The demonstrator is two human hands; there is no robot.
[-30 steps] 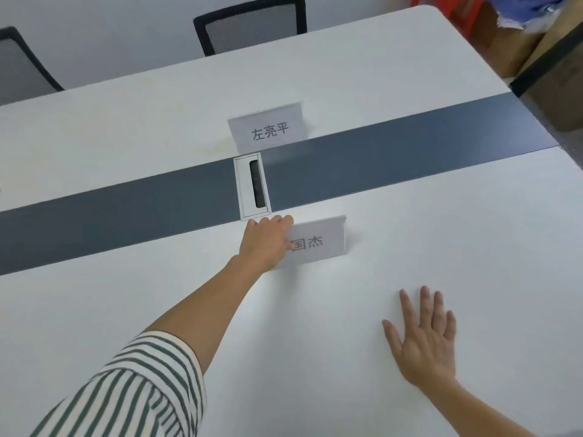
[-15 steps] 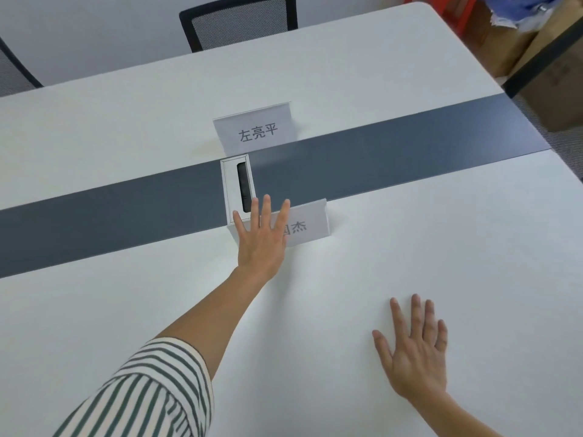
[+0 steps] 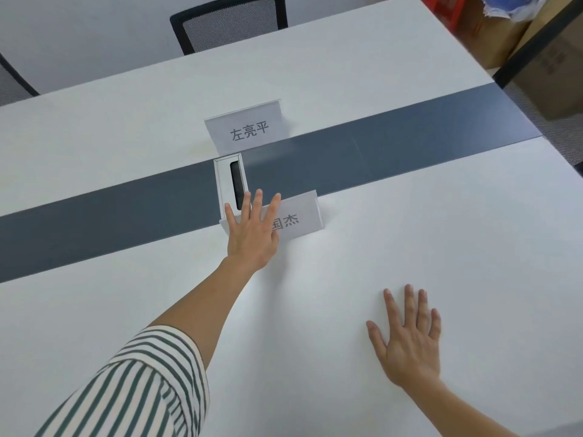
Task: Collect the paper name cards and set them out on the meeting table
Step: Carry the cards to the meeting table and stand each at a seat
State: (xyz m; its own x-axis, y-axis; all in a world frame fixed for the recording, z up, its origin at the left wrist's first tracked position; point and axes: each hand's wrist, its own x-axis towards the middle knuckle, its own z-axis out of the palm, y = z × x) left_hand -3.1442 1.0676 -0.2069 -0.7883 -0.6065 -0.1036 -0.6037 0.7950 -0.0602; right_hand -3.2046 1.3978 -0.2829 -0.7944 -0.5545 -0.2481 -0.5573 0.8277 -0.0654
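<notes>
Two white folded paper name cards stand on the white meeting table [image 3: 410, 247]. The far name card [image 3: 247, 129] sits just beyond the dark grey centre strip. On the near side of the strip stands the near name card [image 3: 296, 219]. My left hand [image 3: 252, 231] is stretched out in front of that card's left half with fingers spread, covering part of its text. Whether it touches the card I cannot tell. My right hand [image 3: 408, 339] lies flat and open on the table at the lower right, holding nothing.
A dark grey strip [image 3: 394, 152] runs across the table with a white-framed cable port [image 3: 232, 184] in it, just beyond my left fingertips. A black mesh chair [image 3: 230, 22] stands at the far side. Cardboard boxes [image 3: 504, 36] and a dark frame sit past the right end.
My left hand has opened from a closed grasp on the near card to spread fingers. The view has shifted slightly; the right hand stays flat.
</notes>
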